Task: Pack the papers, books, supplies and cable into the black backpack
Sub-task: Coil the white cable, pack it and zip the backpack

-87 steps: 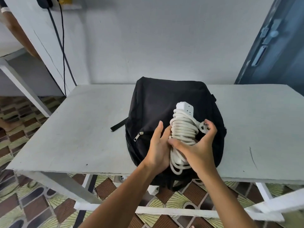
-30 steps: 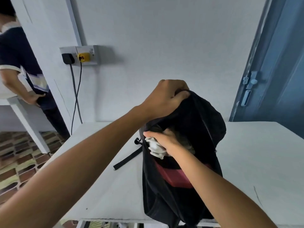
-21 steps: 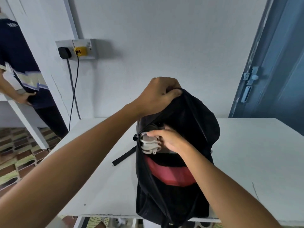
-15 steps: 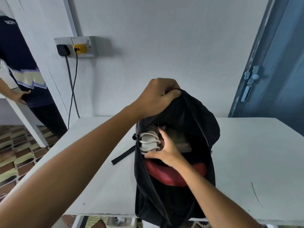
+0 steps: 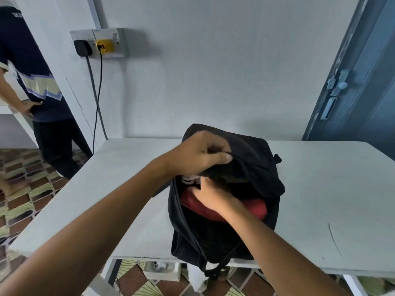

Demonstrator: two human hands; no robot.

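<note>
The black backpack (image 5: 252,159) stands open on the white table (image 5: 324,189), near the front edge. My left hand (image 5: 203,154) grips the top flap of the bag and holds it up. My right hand (image 5: 213,195) reaches into the opening; its fingers are hidden under the flap. A small part of the white coiled cable (image 5: 189,180) shows inside at the left of the opening. A red item (image 5: 254,207) lies inside the bag under my right wrist.
Another person (image 5: 36,92) stands at the far left by a second white table. A wall socket (image 5: 100,43) with a black and a yellow plug hangs above the table's left corner. A blue door (image 5: 359,82) is at the right. A white socket block (image 5: 160,269) lies on the patterned floor below.
The cable went from on top of the flat bag into the lifted bag. In the last half second my left hand lowered the flap and my right hand pushed deeper inside.
</note>
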